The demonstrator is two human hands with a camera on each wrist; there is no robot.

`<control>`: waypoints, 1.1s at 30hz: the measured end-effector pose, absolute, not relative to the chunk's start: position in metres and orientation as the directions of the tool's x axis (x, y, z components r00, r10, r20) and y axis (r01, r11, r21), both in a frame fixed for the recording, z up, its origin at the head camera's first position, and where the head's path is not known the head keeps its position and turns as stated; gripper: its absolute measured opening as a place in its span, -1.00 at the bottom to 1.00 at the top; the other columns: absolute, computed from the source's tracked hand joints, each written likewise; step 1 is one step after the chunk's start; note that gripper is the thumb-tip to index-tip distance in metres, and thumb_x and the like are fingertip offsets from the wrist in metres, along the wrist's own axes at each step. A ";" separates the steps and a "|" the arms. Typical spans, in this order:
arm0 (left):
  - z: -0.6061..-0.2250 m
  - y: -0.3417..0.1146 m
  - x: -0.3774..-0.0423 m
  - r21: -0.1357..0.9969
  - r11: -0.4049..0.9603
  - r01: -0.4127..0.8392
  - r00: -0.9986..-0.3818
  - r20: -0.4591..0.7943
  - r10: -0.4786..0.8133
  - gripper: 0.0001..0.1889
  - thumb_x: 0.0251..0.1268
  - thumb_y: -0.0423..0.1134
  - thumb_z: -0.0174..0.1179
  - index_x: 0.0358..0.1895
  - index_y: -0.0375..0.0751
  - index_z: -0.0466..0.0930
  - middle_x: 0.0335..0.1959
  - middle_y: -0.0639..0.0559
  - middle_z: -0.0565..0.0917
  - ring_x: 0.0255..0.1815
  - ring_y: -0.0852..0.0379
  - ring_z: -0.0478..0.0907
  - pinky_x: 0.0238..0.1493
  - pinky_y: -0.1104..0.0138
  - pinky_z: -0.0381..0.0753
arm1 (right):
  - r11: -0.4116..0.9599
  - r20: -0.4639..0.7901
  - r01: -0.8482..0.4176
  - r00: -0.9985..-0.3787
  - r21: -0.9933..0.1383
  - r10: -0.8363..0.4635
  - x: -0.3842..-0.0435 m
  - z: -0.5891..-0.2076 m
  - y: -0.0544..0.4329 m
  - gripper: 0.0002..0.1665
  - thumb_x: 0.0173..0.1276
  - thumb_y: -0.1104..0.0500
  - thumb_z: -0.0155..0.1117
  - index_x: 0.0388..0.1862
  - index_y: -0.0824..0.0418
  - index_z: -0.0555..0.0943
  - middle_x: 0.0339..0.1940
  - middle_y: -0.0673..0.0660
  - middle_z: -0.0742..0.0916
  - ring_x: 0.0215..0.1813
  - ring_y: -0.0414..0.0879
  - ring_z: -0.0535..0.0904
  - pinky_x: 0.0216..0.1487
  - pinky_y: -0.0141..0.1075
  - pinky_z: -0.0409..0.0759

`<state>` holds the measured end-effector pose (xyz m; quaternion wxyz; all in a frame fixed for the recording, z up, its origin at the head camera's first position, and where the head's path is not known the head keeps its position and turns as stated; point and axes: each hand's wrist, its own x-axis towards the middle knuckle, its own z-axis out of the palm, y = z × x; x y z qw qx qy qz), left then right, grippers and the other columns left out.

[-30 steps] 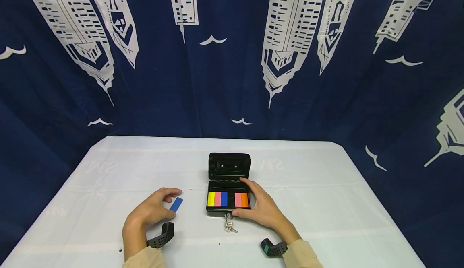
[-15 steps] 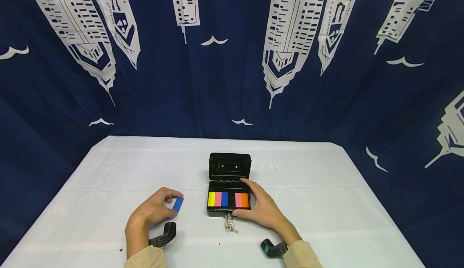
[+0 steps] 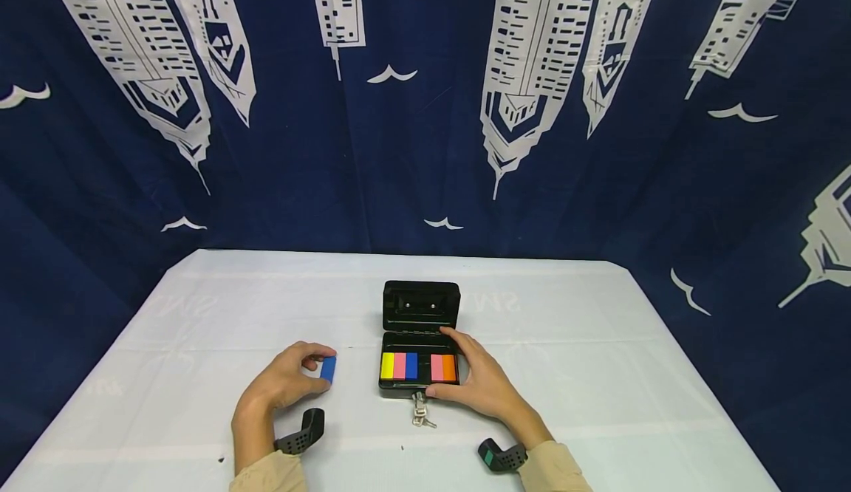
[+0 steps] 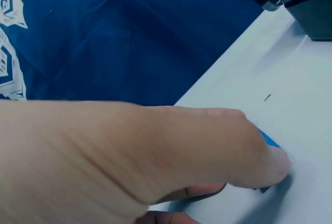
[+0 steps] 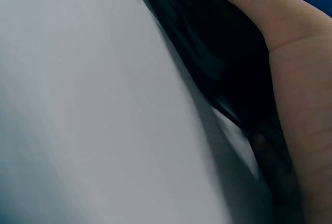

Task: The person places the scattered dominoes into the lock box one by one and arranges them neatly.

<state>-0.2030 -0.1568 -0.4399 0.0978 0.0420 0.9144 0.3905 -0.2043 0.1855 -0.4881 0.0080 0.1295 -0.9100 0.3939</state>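
My left hand (image 3: 282, 377) pinches a small blue block (image 3: 329, 369) by its two ends, between thumb and fingertip, left of the box. In the left wrist view the thumb hides most of that blue block (image 4: 268, 139). A black cash box (image 3: 399, 389) stands with its lid (image 3: 422, 301) raised at the back. Yellow, pink, blue and orange blocks lie in a row inside, with a dark gap between the blue block (image 3: 411, 366) and the right-hand pink block (image 3: 436, 367). My right hand (image 3: 485, 381) grips the box's right side, thumb at the front edge, fingers near the hinge.
Silver keys (image 3: 421, 414) hang from the lock at the box's front and lie on the white table (image 3: 598, 374). Behind the table hangs a dark blue curtain (image 3: 299, 159) with white building prints. A tiny dark speck (image 3: 221, 460) is at the lower left.
The left fingers have closed onto the blue block's ends and turned it more upright in the head view. The right hand and the box have stayed in place.
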 end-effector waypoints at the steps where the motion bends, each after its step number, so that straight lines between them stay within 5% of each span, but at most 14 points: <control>1: -0.440 -0.157 -0.203 0.722 0.692 0.001 -0.978 -0.144 0.152 -0.48 0.01 -0.40 0.51 0.14 -0.15 0.71 -0.10 -0.04 0.60 -0.07 0.04 0.51 -0.01 0.16 0.54 | 0.656 0.117 -0.242 -0.966 -0.715 -0.230 -0.204 -0.488 0.186 0.22 -0.06 -0.39 0.65 0.58 -0.20 0.32 0.57 0.11 0.44 0.52 0.15 0.40 0.45 0.32 0.38; 33: -0.438 -0.148 -0.206 0.801 0.596 0.054 -0.984 -0.059 0.168 -0.51 -0.01 -0.34 0.51 0.11 -0.19 0.71 -0.14 -0.03 0.57 -0.12 0.09 0.49 -0.07 0.23 0.52 | 0.663 0.125 -0.252 -0.964 -0.705 -0.233 -0.206 -0.491 0.187 0.22 -0.05 -0.43 0.62 0.58 -0.20 0.31 0.57 0.12 0.45 0.51 0.16 0.40 0.44 0.32 0.40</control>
